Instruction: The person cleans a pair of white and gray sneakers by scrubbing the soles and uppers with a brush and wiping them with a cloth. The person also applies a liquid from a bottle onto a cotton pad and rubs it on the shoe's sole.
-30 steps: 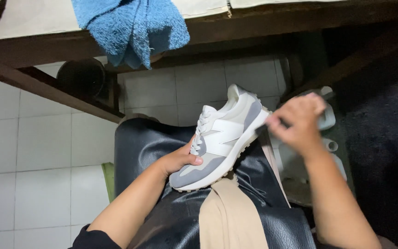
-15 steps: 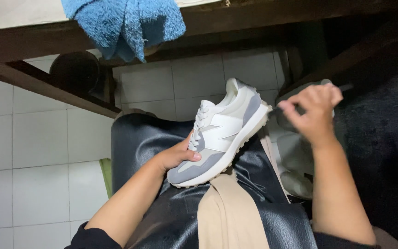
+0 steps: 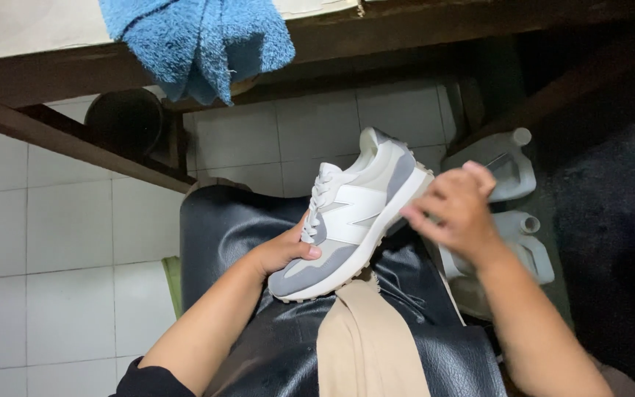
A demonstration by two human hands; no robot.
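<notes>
now sneaker (image 3: 354,213) between both hands

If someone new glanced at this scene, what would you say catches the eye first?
The white and grey sneaker at the centre, resting on a black apron across the lap. The left hand grips it near the laces, while the right hand is blurred at its heel. A blue towel hangs off the wooden table above.
</notes>
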